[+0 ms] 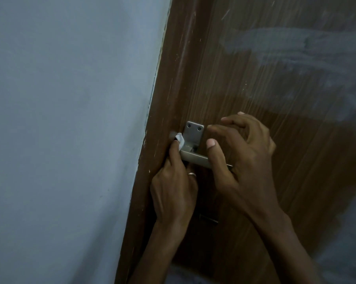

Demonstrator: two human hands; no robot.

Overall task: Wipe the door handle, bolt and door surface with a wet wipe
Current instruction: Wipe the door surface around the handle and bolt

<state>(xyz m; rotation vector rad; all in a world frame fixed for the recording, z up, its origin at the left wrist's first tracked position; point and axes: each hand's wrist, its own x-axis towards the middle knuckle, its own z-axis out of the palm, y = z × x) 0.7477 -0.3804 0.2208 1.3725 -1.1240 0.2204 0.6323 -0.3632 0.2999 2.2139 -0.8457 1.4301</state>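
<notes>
A grey metal door handle (195, 157) with a screwed backplate (194, 133) sits on the brown wooden door (255, 83). My left hand (174, 187) pinches a small white wet wipe (179, 139) against the left side of the handle's base. My right hand (240, 152) curls round the lever from the right, its thumb lying across the bar and its fingers arched above the plate. Most of the wipe is hidden in my left hand. I cannot make out the bolt.
A pale blue-grey wall (70, 119) fills the left half and meets the brown door frame (164, 111). Wet smear marks (296, 50) shine on the upper door surface. A small dark slot (208, 218) shows on the door below my hands.
</notes>
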